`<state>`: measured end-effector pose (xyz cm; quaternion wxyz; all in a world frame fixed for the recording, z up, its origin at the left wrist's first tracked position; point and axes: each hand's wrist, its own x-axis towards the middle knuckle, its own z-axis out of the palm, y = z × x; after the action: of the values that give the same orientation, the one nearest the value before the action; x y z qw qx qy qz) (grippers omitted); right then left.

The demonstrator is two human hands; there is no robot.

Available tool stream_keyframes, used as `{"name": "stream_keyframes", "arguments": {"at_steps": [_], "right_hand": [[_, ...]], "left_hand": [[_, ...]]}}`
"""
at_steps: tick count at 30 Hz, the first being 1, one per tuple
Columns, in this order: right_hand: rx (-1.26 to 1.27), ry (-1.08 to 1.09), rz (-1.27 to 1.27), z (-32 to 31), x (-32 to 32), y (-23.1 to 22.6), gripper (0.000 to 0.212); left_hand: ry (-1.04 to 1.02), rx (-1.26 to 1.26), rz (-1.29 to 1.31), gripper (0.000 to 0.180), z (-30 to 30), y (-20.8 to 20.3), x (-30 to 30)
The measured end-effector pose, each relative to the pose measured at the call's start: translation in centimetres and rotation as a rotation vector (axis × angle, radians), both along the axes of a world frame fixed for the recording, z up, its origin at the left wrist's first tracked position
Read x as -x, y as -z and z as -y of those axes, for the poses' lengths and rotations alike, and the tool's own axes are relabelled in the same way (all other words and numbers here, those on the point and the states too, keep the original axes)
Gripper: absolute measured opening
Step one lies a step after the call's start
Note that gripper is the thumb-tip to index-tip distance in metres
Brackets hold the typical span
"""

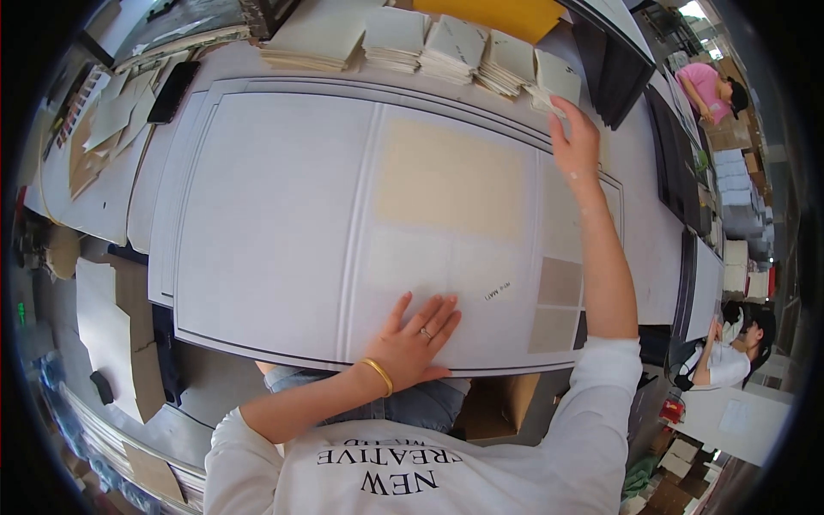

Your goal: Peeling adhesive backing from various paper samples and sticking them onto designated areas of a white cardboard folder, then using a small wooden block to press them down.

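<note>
A large white panel (266, 223) with dark edges lies before me on top of similar panels. My left hand (421, 336) rests flat near its front edge, fingers spread, holding nothing. On the panel's right half are a large cream rectangle (455, 167), a pale piece with small dark lettering (485, 270) and two grey-beige squares, one upper (560, 281) and one lower (554, 330). My right hand (578, 144) reaches to the far right, thumb and forefinger closed on the corner of a cream card at the rightmost card stack (558, 73). Its other fingers are partly hidden.
Several more card stacks (395, 39) line the table's far side beside a yellow sheet (498, 15). Dark panels (605, 69) stand at far right. A black phone (173, 92) and paper scraps (116, 116) lie at left. Two people (705, 90) are off to the right.
</note>
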<state>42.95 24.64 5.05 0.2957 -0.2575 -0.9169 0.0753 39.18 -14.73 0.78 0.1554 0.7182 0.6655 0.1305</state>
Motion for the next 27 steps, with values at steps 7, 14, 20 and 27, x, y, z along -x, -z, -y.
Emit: {"name": "stream_keyframes", "arguments": {"at_steps": [7, 14, 20, 27], "right_hand": [[-0.506, 0.207, 0.255, -4.3, 8.4, 3.5, 0.022], [-0.47, 0.188, 0.476, -4.4, 9.0, 1.0, 0.015], [-0.527, 0.066, -0.011, -4.8, 6.7, -1.0, 0.013], [0.256, -0.034, -0.199, 11.8, -0.7, -6.6, 0.015]], "left_hand": [[-0.016, -0.051, 0.048, 0.081, 0.5, 0.9, -0.2], [0.017, 0.003, 0.05, 0.082, -0.1, 0.1, 0.3], [0.025, -0.02, 0.055, 0.081, -0.4, 0.0, 0.2], [-0.116, -0.157, 0.551, 0.04, 0.4, 0.3, 2.1]]}}
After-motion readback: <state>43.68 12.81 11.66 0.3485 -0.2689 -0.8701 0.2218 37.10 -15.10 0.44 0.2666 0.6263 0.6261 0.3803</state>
